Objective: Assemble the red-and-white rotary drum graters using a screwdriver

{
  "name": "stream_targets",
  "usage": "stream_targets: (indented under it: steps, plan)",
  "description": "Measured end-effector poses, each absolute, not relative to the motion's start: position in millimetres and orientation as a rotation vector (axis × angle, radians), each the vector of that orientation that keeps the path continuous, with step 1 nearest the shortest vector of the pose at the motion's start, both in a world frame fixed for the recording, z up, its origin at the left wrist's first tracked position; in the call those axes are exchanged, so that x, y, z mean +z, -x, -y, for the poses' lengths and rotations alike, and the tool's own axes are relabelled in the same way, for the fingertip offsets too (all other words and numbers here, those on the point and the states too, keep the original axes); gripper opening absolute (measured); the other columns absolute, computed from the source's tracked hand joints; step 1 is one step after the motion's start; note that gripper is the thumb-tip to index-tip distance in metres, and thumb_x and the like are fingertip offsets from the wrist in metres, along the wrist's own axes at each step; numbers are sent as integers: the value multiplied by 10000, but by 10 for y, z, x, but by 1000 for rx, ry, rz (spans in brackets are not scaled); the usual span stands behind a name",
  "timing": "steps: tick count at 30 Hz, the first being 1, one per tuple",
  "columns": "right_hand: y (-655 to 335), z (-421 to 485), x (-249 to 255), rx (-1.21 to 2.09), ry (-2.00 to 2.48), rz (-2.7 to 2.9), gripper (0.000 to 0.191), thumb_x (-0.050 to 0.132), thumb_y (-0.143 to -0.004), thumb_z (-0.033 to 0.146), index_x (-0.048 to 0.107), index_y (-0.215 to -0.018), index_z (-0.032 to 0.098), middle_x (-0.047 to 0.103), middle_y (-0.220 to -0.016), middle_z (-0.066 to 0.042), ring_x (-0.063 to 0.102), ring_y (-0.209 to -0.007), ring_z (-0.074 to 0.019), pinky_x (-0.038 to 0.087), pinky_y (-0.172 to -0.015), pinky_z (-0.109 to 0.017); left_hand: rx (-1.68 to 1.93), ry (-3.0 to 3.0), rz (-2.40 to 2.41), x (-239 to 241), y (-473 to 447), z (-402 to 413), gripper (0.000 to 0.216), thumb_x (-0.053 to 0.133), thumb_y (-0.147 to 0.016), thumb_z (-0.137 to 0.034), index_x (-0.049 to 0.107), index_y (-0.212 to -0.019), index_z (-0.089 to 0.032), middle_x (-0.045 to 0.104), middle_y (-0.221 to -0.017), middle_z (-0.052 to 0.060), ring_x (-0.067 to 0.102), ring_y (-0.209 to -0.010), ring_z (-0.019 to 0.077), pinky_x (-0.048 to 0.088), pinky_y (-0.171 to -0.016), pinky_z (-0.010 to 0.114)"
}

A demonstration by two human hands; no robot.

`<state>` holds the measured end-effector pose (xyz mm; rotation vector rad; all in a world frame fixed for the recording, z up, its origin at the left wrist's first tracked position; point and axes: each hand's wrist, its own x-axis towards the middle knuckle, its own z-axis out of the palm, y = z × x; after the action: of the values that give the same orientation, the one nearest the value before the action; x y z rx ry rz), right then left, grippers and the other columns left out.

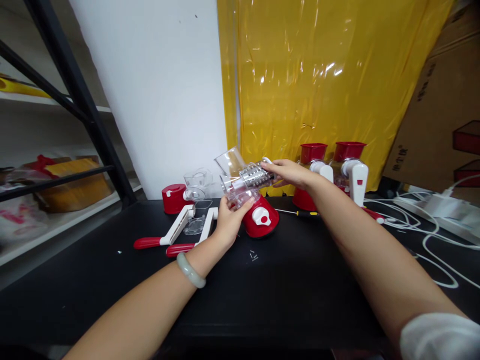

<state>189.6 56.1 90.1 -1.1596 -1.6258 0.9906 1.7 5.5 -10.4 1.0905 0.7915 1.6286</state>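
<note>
While gripping the clear plastic body [234, 187] of a grater from below, left hand [228, 220] closed around it, fingers curled tight, with a pale green bangle [190, 270] on the wrist. Right hand [288, 172] closed on the far end of the shiny metal drum [255, 175], pinching it with fingers and thumb. Drum lying on its side, partly inside the clear body, both held just above a red base [260, 220] sitting on the black table [292, 290]. Two white cranks with red handles [168, 237] lying flat on the table, just left of the left hand. Near them, a red round base [173, 198] and a clear cup piece [197, 182]. Behind the right arm, two finished red and white graters [337, 170] standing upright, and a screwdriver [300, 213] lying flat. White cables [427, 225] spread out at the right. Yellow plastic sheet [322, 75] hanging behind.
</note>
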Motion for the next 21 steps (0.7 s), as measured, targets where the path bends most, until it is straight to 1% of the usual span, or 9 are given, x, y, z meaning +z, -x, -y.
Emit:
stream_targets:
  steps: [3, 5, 7, 9, 11, 13, 16, 21]
  plan:
    - [-1916, -521, 926, 1002, 1219, 1725, 412, 757, -696, 571, 701, -830, 186, 727, -809, -72, 642, -601, -166, 510, -540, -273, 1620, -1095, -796, -113, -15, -60, 675, 873, -633, -290, 520, -1203, -207, 661, -1191, 111, 651, -1095, 257, 503, -991, 430]
    - [-1919, -510, 932, 983, 1207, 1741, 371, 774, -692, 535, 702, -816, 193, 723, -781, -55, 628, -594, -154, 504, -538, -258, 1614, -1098, -800, -121, -13, -66, 685, 876, -628, -294, 516, -1204, -206, 658, -1196, 114, 652, -1093, 258, 502, -992, 433]
    - [-1921, -509, 939, 897, 1210, 1745, 337, 787, -692, 504, 700, -792, 194, 708, -755, -51, 612, -601, -148, 507, -538, -255, 1614, -1106, -801, -129, -9, -76, 690, 877, -627, -299, 512, -1205, -203, 652, -1206, 118, 648, -1098, 259, 496, -998, 435]
    - [-1920, -518, 947, 776, 1219, 1742, 311, 803, -686, 473, 684, -733, 189, 677, -700, -46, 591, -595, -144, 508, -522, -253, 1616, -1122, -806, -137, -4, -87, 688, 874, -629, -305, 511, -1203, -198, 645, -1215, 122, 641, -1107, 260, 488, -1006, 436]
    - [-1909, -533, 953, 722, 1186, 1708, 293, 810, -688, 435, 654, -671, 187, 641, -638, -33, 574, -578, -137, 503, -499, -245, 1620, -1142, -811, -140, 0, -93, 680, 872, -631, -313, 515, -1196, -192, 637, -1221, 128, 635, -1115, 262, 481, -1011, 439]
    - [-1887, -547, 955, 761, 1146, 1649, 280, 783, -733, 396, 628, -645, 181, 623, -611, -28, 567, -563, -134, 506, -493, -249, 1625, -1170, -810, -137, 1, -91, 666, 870, -629, -319, 522, -1180, -185, 636, -1217, 132, 633, -1112, 262, 481, -1007, 439]
    - [-1854, -546, 949, 903, 1125, 1567, 264, 699, -831, 320, 601, -642, 163, 609, -602, -34, 563, -551, -131, 523, -525, -276, 1630, -1231, -832, -125, 0, -78, 652, 874, -619, -322, 530, -1155, -181, 653, -1178, 127, 644, -1083, 256, 487, -993, 436]
    - [-1859, -524, 922, 1216, 1046, 1478, 215, 654, -872, 255, 588, -697, 149, 632, -623, -32, 585, -560, -118, 530, -544, -249, 1642, -1338, -919, -122, 13, -81, 630, 875, -610, -332, 538, -1119, -178, 657, -1153, 123, 662, -1036, 256, 506, -961, 433]
